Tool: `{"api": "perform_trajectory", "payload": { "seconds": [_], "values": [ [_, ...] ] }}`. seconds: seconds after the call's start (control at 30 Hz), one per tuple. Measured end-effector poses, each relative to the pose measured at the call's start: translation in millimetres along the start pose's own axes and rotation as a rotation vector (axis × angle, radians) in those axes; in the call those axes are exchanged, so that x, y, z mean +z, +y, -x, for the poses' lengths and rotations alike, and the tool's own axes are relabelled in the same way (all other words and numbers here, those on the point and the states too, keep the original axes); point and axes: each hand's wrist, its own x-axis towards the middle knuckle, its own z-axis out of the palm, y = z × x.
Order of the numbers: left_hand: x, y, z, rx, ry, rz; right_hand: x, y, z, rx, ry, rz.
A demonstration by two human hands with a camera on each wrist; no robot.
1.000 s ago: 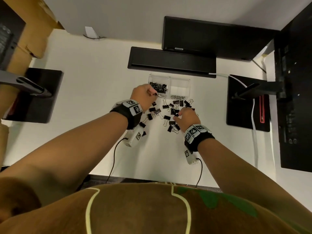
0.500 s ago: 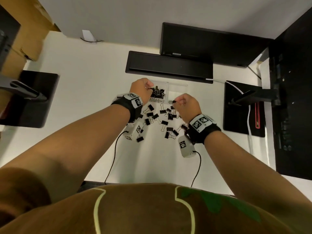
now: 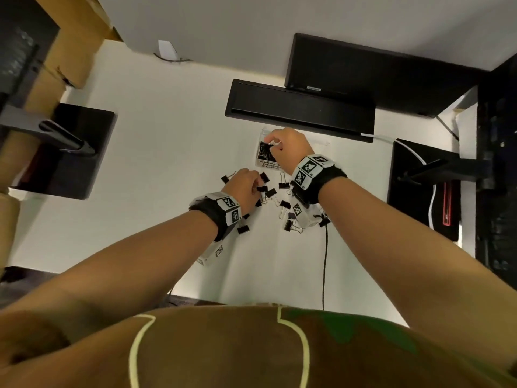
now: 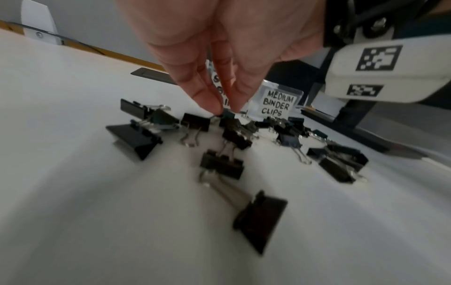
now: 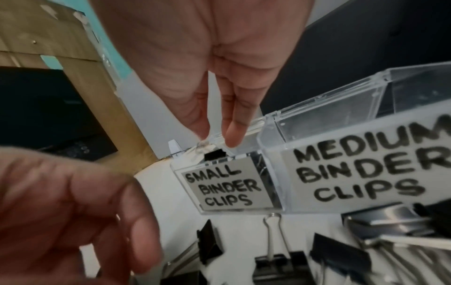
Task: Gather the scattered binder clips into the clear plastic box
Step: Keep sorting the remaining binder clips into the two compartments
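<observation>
The clear plastic box (image 3: 321, 142) stands at the back of the white desk, with one part labelled SMALL BINDER CLIPS (image 5: 224, 189) and another MEDIUM BINDER CLIPS (image 4: 278, 104). Several black binder clips (image 3: 284, 204) lie scattered in front of it. My right hand (image 3: 272, 142) is over the small compartment and pinches a small black clip (image 5: 214, 154) by its wire at the rim. My left hand (image 3: 256, 187) is down in the pile, thumb and forefinger pinching a small clip (image 4: 227, 115) that still lies on the desk.
A black bar (image 3: 299, 113) lies just behind the box, with a monitor (image 3: 377, 71) beyond it. Monitor stand bases sit at the left (image 3: 70, 152) and right (image 3: 419, 186). A black cable (image 3: 324, 261) runs off the front edge. Cardboard (image 3: 64, 51) stands at the far left.
My right hand rose from the pile with a clip and reached over the small compartment. My left hand left the box and came back down to the pile, pinching a clip.
</observation>
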Motion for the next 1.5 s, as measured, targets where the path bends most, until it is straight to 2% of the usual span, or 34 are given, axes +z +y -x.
{"api": "perform_trajectory", "payload": {
  "seconds": [0.13, 0.3, 0.4, 0.53, 0.67, 0.9, 1.03, 1.2, 1.37, 1.5],
  "values": [
    [9.7, -5.0, 1.7, 0.012, -0.068, -0.068, 2.1, 11.4, 27.2, 0.018, 0.048, -0.084],
    [11.2, -6.0, -3.1, 0.047, -0.125, -0.138, 25.2, 44.3, 68.9, 0.163, -0.141, 0.002],
    [9.3, -6.9, -4.6, 0.035, -0.146, -0.145, 38.9, 58.0, 90.3, 0.166, -0.18, 0.021],
    [4.9, -8.5, -4.1, 0.043, -0.143, -0.188, 41.0, 70.2, 100.1, 0.211, -0.062, -0.133],
    [8.6, 1.6, -2.3, 0.103, -0.12, -0.203, 28.0, 81.9, 96.0, 0.296, 0.056, -0.174],
    [39.0, 27.6, 4.2, 0.294, -0.171, -0.211, 40.1, 85.9, 100.8, 0.324, -0.013, -0.155],
    [48.4, 32.5, 3.1, 0.274, -0.187, -0.229, 42.4, 89.8, 106.3, 0.343, -0.006, -0.19],
    [48.1, 31.4, -0.9, 0.272, -0.192, -0.257, 34.3, 101.9, 109.8, 0.382, 0.088, -0.236],
    [42.6, 29.1, -0.5, 0.229, -0.181, -0.269, 21.2, 113.8, 106.8, 0.396, 0.151, -0.189],
    [42.2, 37.8, -0.8, 0.255, -0.16, -0.239, 16.4, 125.3, 109.8, 0.43, 0.255, -0.151]
  ]
}}
